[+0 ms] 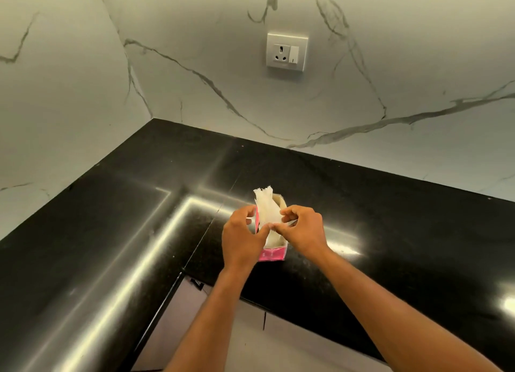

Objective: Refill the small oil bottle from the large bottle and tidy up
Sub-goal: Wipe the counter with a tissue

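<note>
Pink tissue box (271, 254) at centre of frame, standing on black countertop (390, 218), top open, white tissue (267, 207) protruding upward. Left hand (242, 236) curled against left wall of box, fingers over its upper edge, thumb tip meeting the other hand over the opening. Right hand (302, 228) curled, fingertips pinching tissue at the box mouth. Neither oil bottle in view (position not determinable from this frame). Wall socket (287, 51) upper centre, on marble-pattern backsplash.

Step judged: drawing a tissue for wiping, part of tidying up. Recommended: keep box pinned down with left hand while right pulls straight up, slowly, along the sheet's length. Pinch low and across full width to avoid tearing; top edge already ragged. Release left hand only once sheet clears the opening. Risk noted: light box likely to lift or tip if pulled sideways
</note>
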`<state>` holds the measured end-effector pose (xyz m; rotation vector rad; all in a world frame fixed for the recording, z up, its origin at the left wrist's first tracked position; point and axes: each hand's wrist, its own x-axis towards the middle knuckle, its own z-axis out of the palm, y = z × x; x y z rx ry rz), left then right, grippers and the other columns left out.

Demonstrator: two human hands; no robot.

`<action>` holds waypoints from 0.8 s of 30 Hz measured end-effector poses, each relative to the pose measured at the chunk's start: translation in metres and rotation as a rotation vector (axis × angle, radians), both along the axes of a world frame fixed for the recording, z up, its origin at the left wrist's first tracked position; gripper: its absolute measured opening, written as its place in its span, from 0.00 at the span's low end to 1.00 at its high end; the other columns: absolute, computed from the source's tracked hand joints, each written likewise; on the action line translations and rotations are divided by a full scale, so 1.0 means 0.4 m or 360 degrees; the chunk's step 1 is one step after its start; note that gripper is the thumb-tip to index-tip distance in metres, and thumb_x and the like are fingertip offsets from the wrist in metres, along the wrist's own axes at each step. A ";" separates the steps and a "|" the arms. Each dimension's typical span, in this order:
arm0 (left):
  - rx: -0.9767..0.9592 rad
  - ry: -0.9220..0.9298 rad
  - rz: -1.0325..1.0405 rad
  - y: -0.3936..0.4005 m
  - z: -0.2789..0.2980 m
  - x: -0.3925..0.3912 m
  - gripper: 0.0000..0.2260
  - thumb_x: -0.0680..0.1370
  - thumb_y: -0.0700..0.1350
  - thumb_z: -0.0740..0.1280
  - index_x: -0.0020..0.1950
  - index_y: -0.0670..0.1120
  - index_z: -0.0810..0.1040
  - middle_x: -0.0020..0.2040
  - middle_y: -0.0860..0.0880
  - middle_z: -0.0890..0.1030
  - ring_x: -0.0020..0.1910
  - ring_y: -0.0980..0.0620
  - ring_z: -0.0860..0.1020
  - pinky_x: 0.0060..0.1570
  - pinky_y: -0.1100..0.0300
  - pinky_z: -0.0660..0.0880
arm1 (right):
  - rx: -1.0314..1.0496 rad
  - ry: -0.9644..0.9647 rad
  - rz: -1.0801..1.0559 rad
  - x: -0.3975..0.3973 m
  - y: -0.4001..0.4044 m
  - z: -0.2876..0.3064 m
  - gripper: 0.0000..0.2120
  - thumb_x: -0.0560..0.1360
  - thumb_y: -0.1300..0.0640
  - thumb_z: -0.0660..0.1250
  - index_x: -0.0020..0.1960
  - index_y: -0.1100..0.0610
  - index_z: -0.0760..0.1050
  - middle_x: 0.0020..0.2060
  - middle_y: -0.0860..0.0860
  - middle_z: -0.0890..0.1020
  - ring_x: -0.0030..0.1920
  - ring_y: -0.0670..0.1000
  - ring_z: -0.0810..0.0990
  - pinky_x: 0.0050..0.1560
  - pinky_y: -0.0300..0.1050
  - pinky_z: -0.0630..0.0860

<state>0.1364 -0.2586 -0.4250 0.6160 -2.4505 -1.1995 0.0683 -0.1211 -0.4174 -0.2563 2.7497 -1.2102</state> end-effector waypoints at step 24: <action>-0.0436 0.0077 0.0014 0.073 -0.043 -0.018 0.33 0.72 0.42 0.81 0.74 0.46 0.72 0.69 0.43 0.78 0.68 0.42 0.76 0.67 0.46 0.75 | -0.0776 -0.0137 -0.0517 0.002 0.146 0.021 0.02 0.79 0.59 0.74 0.50 0.53 0.85 0.45 0.46 0.88 0.46 0.46 0.87 0.47 0.41 0.86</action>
